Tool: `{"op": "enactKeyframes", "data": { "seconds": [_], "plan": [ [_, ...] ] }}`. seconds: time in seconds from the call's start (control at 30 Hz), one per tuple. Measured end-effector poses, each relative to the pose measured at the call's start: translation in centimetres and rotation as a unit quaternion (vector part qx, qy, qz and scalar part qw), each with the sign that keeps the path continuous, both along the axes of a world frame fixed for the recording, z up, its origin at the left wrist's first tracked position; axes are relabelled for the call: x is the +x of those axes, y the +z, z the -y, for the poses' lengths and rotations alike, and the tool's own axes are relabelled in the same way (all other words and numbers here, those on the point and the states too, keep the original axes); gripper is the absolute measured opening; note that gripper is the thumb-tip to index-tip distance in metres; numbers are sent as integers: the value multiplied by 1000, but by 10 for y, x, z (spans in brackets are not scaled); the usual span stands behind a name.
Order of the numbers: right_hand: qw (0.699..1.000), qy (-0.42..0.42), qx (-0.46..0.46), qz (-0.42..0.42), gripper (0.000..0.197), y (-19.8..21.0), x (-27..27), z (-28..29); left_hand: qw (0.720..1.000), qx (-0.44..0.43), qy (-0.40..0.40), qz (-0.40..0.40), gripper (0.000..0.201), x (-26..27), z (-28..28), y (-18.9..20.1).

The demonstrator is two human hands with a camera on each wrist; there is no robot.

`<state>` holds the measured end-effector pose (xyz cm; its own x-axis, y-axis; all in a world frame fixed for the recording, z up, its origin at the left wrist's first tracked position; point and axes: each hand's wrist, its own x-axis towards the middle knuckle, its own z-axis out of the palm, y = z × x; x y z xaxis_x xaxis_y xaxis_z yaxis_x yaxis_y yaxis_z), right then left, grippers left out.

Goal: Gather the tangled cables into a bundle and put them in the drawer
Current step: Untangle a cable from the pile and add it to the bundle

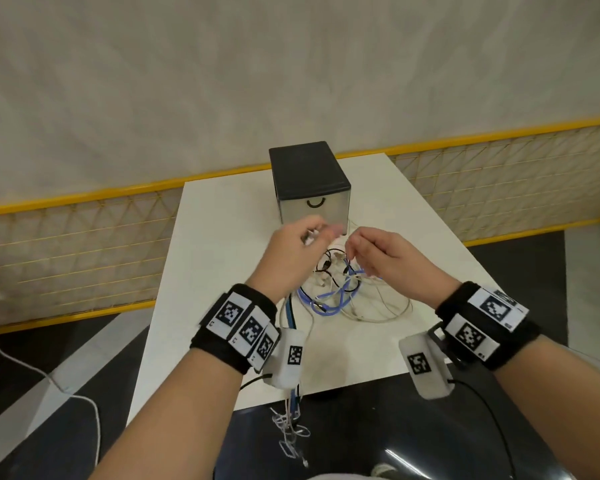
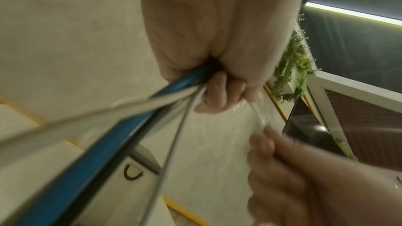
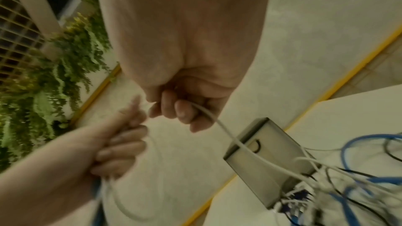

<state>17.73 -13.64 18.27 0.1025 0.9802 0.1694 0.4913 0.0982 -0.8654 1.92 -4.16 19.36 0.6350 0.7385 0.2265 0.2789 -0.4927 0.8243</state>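
A tangle of blue, black and white cables [image 1: 340,289] lies on the white table [image 1: 222,237] in front of a black drawer box [image 1: 309,174], whose pale drawer front [image 1: 315,211] is closed. My left hand [image 1: 307,237] is raised over the tangle and grips a bunch of blue and white cables [image 2: 135,116] that run down past my wrist. My right hand [image 1: 357,252] is close beside it, its curled fingers [image 3: 182,109] holding one white cable [image 3: 230,135] that leads down into the tangle [image 3: 348,186]. In the right wrist view the drawer box [image 3: 267,157] stands below my hand.
Some cable ends [image 1: 291,431] hang off the table's near edge. A yellow-framed mesh fence [image 1: 84,244] runs behind and beside the table. A loose white cord [image 1: 49,379] lies on the dark floor at the left. Green plants [image 3: 54,75] hang nearby.
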Motion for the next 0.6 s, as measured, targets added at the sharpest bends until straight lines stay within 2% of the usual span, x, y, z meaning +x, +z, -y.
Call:
{"op": "enactKeyframes", "data": {
  "seconds": [0.07, 0.17, 0.23, 0.3, 0.43, 0.5, 0.6],
  "plan": [
    [1000, -1, -18, 22, 28, -16, 8, -5, 993, -6, 86, 86, 30, -7, -12, 8],
    [988, -5, -83, 132, 30, -44, 25, -20, 960, -42, 201, 190, 33, -24, -39, 15],
    [980, -12, -97, 176, 30, -47, 31, -33, 954, -44, 237, 176, 25, -33, -53, 12],
    [978, -27, -92, 183, 28, -33, 30, -46, 962, -33, 231, 141, 4, -37, -58, 8],
    [980, -29, -31, 196, 26, 7, 20, -68, 976, 3, 206, 74, 54, -30, -46, 1],
    [979, -33, 8, 199, 25, 25, 15, -75, 972, -19, 219, 88, 66, -25, -45, 0],
    [979, -92, 71, 165, 24, 49, 13, -87, 954, -92, 255, 125, 73, -24, -52, 2]
  ]
}}
